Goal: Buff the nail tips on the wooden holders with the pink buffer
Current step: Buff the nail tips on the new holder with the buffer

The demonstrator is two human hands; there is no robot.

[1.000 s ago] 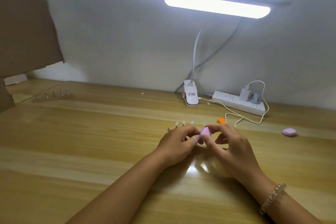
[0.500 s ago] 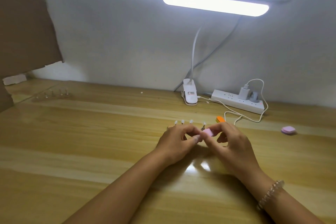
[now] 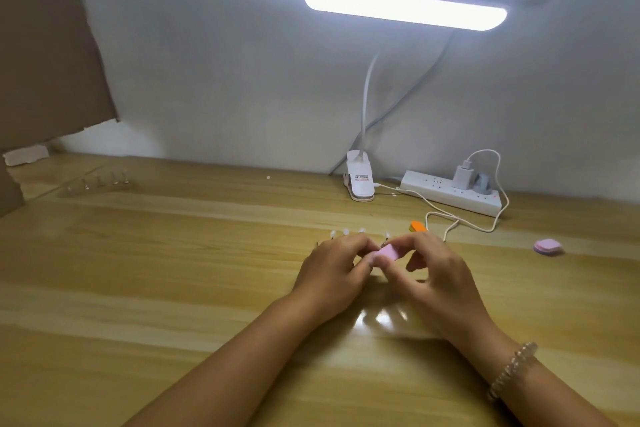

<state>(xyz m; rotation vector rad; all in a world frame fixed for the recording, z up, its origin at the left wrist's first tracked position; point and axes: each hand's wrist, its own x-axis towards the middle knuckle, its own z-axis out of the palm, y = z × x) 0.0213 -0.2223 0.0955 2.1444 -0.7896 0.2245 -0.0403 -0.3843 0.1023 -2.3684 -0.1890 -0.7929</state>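
Observation:
Small white nail tips [image 3: 346,231] stand in a row on their holders at mid-table, just beyond my knuckles. My left hand [image 3: 332,270] is curled over the near side of that row and appears to hold the holder stick of one tip [image 3: 387,236]; its grip is mostly hidden. My right hand [image 3: 440,277] pinches the pink buffer [image 3: 388,252] between thumb and fingers. The buffer lies against the left thumb tip, right below that tip.
A second row of holders [image 3: 100,180] stands far left. An orange block [image 3: 417,226] lies just behind my right hand, a pink pad [image 3: 547,247] to the right. Clip lamp base [image 3: 360,180], power strip [image 3: 450,196] and white cable line the wall. Cardboard [image 3: 45,62] leans at left.
The pink buffer has shifted slightly right and lies flatter in my right fingers. Both hands stay in nearly the same spot.

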